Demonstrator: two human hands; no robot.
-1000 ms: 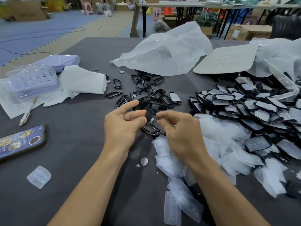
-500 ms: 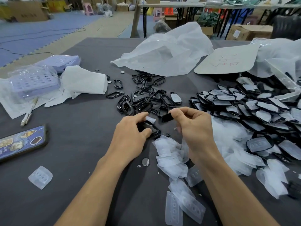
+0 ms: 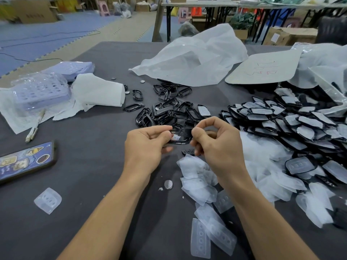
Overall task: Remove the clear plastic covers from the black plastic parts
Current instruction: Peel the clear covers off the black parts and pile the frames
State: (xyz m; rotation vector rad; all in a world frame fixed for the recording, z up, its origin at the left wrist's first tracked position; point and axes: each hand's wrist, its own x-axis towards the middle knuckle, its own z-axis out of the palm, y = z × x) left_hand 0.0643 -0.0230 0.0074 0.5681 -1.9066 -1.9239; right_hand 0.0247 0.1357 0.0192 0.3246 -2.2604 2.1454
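Worker pinches one black plastic part (image 3: 183, 141) between left hand (image 3: 148, 147) and right hand (image 3: 217, 149), above the middle of the table (image 3: 84, 184). Likely hazard: thin film slipping from fingertips, or the part dropping among peeled clear covers (image 3: 197, 177) near right, muddling the piles.

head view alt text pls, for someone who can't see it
A left hand and a right hand pinch one black plastic part between them over a dark table. Beyond lie bare black frames, covered parts pile at right, and removed clear covers lie nearer.
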